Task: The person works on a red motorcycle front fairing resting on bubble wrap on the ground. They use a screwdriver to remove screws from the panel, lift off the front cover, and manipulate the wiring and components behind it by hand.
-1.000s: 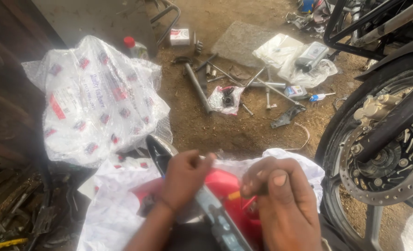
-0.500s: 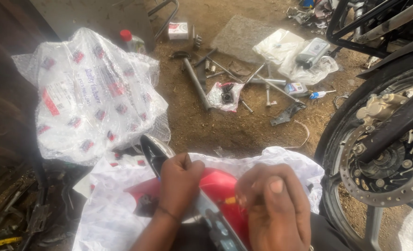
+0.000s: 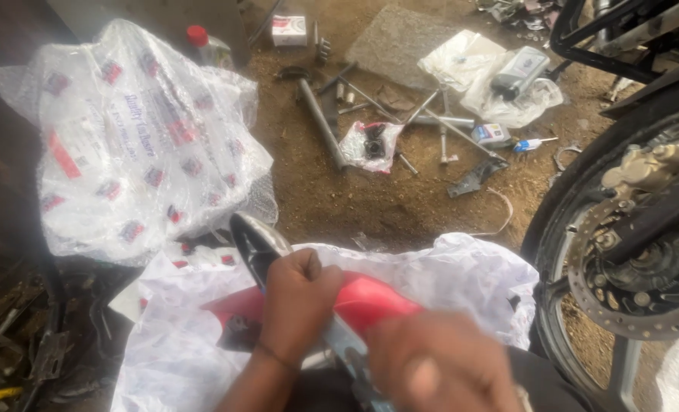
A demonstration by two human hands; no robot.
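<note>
A red and grey motorcycle body panel point(image 3: 370, 297) lies across my lap on a white plastic bag point(image 3: 446, 275). Its dark pointed end point(image 3: 251, 240) sticks up to the left. My left hand point(image 3: 297, 301) is closed around the panel near its middle. My right hand point(image 3: 438, 370) is blurred, low in the view, over the panel's near end; what it grips is hidden.
A large printed plastic bag point(image 3: 133, 137) sits at the left. Metal rods, sockets and small parts point(image 3: 400, 122) lie scattered on the dirt ground ahead. A motorcycle wheel with a brake disc point(image 3: 637, 267) stands at the right. A red-capped bottle point(image 3: 202, 42) stands at the back.
My right hand has dropped lower and nearer to the camera and is now blurred. My left hand keeps its hold on the panel. The view has tilted down slightly.
</note>
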